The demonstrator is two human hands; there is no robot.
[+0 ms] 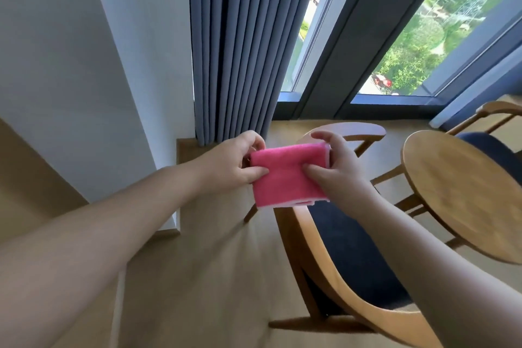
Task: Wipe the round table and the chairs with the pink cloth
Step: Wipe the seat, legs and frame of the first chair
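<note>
Seen from above: folded pink cloth (288,175) pinched midair by left hand (234,164) and right hand (339,167), long axis nine-to-three, over nearest chair (324,248); round tabletop (463,195) at three o'clock, nearer the right hand, likely next.

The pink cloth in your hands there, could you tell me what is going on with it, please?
A person holds the folded pink cloth up in the air between both hands: the left hand pinches its left edge and the right hand grips its right edge. It touches no furniture at this moment. Below it stands a wooden chair with a dark seat, and the round table is to the right, with a second chair behind it. Grey curtains hang by the window.
</note>
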